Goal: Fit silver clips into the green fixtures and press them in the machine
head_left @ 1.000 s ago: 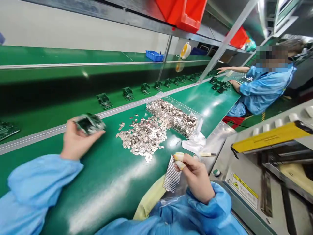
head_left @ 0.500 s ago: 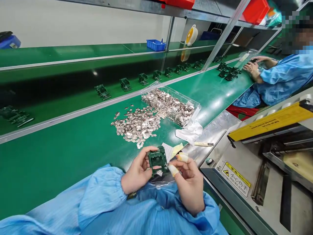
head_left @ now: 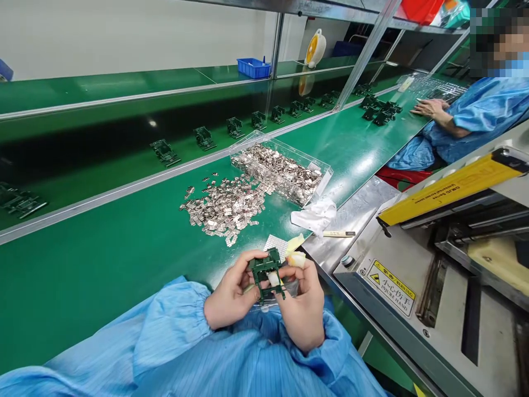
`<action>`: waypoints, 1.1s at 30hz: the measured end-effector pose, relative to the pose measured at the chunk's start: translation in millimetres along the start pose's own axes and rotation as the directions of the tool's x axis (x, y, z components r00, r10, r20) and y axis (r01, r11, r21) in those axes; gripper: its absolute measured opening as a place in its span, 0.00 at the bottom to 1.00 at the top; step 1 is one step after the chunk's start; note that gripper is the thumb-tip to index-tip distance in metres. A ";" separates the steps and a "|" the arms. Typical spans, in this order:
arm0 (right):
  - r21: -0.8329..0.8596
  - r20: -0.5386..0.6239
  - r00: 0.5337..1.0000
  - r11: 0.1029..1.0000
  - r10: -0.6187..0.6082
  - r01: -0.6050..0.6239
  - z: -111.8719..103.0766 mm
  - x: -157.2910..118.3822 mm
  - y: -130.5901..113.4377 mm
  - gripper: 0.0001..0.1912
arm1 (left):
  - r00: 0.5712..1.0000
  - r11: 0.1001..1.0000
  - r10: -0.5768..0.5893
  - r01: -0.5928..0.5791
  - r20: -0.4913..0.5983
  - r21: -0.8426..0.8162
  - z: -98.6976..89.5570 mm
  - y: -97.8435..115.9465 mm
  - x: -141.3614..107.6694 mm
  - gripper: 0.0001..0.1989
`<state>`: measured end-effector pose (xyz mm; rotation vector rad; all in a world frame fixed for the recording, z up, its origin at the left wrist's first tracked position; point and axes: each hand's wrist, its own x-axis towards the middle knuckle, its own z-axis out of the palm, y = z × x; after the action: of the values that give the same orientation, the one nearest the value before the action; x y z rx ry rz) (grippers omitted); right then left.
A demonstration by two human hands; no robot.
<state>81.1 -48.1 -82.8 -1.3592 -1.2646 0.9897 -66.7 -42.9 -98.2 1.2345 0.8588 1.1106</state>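
My left hand is closed around the left side of a dark green plastic frame with a square opening, held up above my lap. From the right, my right hand grips the same frame; its thumb, in a whitish finger cot, pokes at the opening. Another finger wears a yellowed cot and curls above the frame. Whether a small metal piece is between these fingers is hidden. Just beyond the hands, a white gridded sheet and a yellow paper scrap lie at the table edge.
Small metal plates lie in a loose heap beside a clear tray full of them. Similar green frames line the belt behind. A white cloth and a cutter lie near a machine. A co-worker sits at right.
My right hand has moved left and in against the frame, its thumb now at the opening. The frame has turned slightly. The co-worker's hands have lowered to the table, and the view has shifted.
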 end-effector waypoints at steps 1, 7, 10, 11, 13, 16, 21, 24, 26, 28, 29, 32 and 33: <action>-0.005 0.000 1.000 1.000 -0.007 0.007 0.5 -0.4 -0.7 0.15 | 1.000 1.000 0.007 -0.007 0.001 0.020 -0.6 -0.6 -0.3 0.17; -0.030 -0.030 0.998 0.998 -0.049 0.049 2.2 -2.3 3.5 0.16 | 0.997 0.978 0.068 -0.058 -0.046 0.201 -3.8 -5.6 -3.5 0.15; 0.034 -0.049 0.998 0.999 -0.040 0.042 3.7 -2.0 6.1 0.18 | 0.996 0.978 0.033 -0.015 -0.083 0.206 -3.4 -7.6 -5.7 0.15; 0.082 -0.033 0.999 0.996 -0.024 0.026 4.4 -1.6 6.0 0.18 | 0.995 0.981 0.017 0.002 -0.093 0.195 -3.1 -8.0 -6.1 0.15; 0.183 0.022 1.000 0.983 0.018 -0.021 6.0 -0.2 4.4 0.17 | 0.994 0.984 -0.005 0.024 -0.105 0.179 -2.5 -8.1 -6.5 0.16; 0.267 0.069 0.996 0.960 0.062 -0.079 8.2 2.7 0.9 0.15 | 0.992 0.984 -0.022 0.043 -0.121 0.172 -1.7 -6.8 -6.3 0.17; 0.329 0.072 0.991 0.935 0.115 -0.132 10.0 4.6 1.0 0.15 | 0.990 0.985 -0.049 0.070 -0.132 0.161 0.0 -2.7 -6.2 0.18; 0.355 0.050 0.990 0.924 0.130 -0.139 10.4 1.8 4.9 0.14 | 0.990 0.982 -0.057 0.079 -0.129 0.174 0.8 -2.1 -7.5 0.18; 0.356 0.036 0.989 0.923 0.142 -0.146 10.4 -1.9 6.9 0.14 | 0.992 0.978 -0.060 0.081 -0.113 0.192 1.6 -2.7 -9.1 0.17; 0.348 0.026 0.988 0.925 0.155 -0.155 10.0 -6.8 7.3 0.13 | 0.994 0.974 -0.065 0.082 -0.088 0.210 3.0 -3.1 -11.1 0.17; 0.347 0.021 0.987 0.925 0.157 -0.155 9.1 -9.4 7.4 0.13 | 0.995 0.972 -0.070 0.085 -0.074 0.218 3.8 -2.9 -12.1 0.17; 0.360 0.014 0.992 0.924 0.129 -0.126 1.7 -15.7 11.3 0.12 | 0.996 0.970 -0.070 0.079 -0.048 0.228 5.2 0.2 -13.3 0.16; 0.356 0.000 0.993 0.928 0.120 -0.112 -2.8 -16.7 15.1 0.11 | 0.996 0.972 -0.064 0.075 -0.055 0.221 4.8 1.9 -12.4 0.16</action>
<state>84.5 -64.4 -98.2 -1.1647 -0.9393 1.2175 -65.8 -56.2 -96.3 1.3551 1.0777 1.0108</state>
